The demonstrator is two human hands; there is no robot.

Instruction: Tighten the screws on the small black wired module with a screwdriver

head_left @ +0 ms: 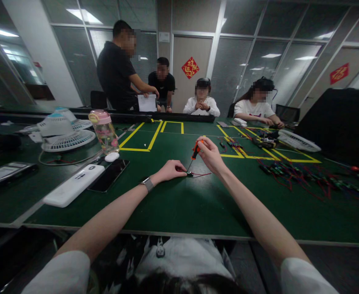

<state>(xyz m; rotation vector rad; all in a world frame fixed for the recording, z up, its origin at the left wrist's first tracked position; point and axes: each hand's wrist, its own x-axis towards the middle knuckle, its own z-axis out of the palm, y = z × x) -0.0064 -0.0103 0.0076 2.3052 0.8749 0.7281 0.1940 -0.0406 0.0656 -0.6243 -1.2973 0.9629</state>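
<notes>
The wired part [189, 174] is too small to identify.

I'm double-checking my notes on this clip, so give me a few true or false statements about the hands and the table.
The right hand holds a screwdriver with an orange and black handle. True.
The left hand hangs clear above the green table. False: it rests on the table, pinching a small part with red wires.
A watch sits on the left wrist. True.
The bottle with the pink lid lies on its side. False: it stands upright.
</notes>
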